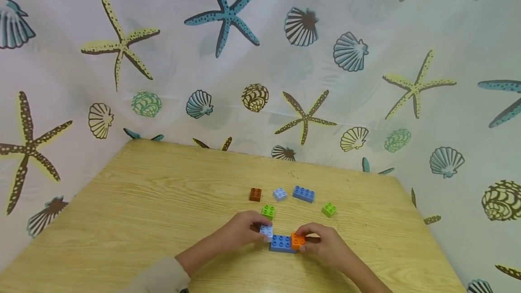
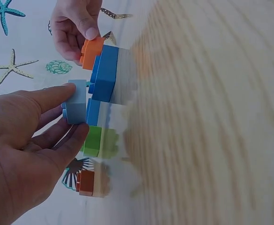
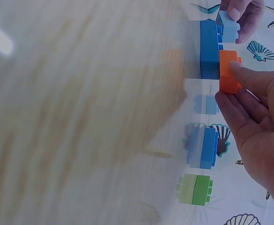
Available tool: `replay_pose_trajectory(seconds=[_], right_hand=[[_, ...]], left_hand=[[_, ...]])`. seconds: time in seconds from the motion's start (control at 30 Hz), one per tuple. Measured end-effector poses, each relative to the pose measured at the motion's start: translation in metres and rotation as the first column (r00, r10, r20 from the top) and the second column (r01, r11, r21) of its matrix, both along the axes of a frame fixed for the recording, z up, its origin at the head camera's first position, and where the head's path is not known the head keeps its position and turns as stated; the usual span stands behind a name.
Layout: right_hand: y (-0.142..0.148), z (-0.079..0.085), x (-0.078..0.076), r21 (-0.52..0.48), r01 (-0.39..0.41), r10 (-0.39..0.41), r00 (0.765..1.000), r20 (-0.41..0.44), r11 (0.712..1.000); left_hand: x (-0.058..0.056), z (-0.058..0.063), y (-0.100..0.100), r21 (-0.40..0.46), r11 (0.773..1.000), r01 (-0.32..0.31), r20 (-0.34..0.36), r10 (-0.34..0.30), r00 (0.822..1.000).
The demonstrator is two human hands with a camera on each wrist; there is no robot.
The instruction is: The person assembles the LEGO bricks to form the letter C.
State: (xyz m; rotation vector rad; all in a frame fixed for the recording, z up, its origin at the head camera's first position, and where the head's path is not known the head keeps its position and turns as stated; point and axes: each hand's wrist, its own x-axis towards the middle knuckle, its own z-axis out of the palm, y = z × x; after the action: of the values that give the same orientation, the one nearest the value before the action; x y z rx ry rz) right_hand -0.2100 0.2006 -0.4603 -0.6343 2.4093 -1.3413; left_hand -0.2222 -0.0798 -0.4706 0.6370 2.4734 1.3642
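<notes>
A long blue toy brick (image 1: 281, 243) with studs lies on the table in front of the person. The left hand (image 1: 246, 228) pinches a small light blue brick (image 1: 266, 232) between thumb and fingers, close to the long brick's left end. At the other end, the right hand (image 1: 324, 243) holds a small orange brick (image 1: 297, 241) over the long brick's studs. In the right wrist view the orange brick (image 3: 228, 71) overhangs the blue brick's end (image 3: 209, 49). Seen from the left wrist, the light blue brick (image 2: 76, 102) is raised above the table.
Behind the hands lie a green brick (image 1: 268, 212), a brown brick (image 1: 255, 194), another light blue brick (image 1: 280, 194), a second long blue brick (image 1: 303, 194) and a green brick (image 1: 329, 209) at the right. A curtain with starfish and shells (image 1: 260, 67) borders the wooden table (image 1: 171, 184).
</notes>
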Motion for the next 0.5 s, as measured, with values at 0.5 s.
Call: replay_pose_trajectory(seconds=[0.5], right_hand=[[0.003,-0.002,-0.003,0.007,-0.031,0.031,0.999,-0.04,0.999]], left_hand=[[0.001,0.001,0.012,-0.012,0.999,0.036,-0.008,-0.036,0.999]])
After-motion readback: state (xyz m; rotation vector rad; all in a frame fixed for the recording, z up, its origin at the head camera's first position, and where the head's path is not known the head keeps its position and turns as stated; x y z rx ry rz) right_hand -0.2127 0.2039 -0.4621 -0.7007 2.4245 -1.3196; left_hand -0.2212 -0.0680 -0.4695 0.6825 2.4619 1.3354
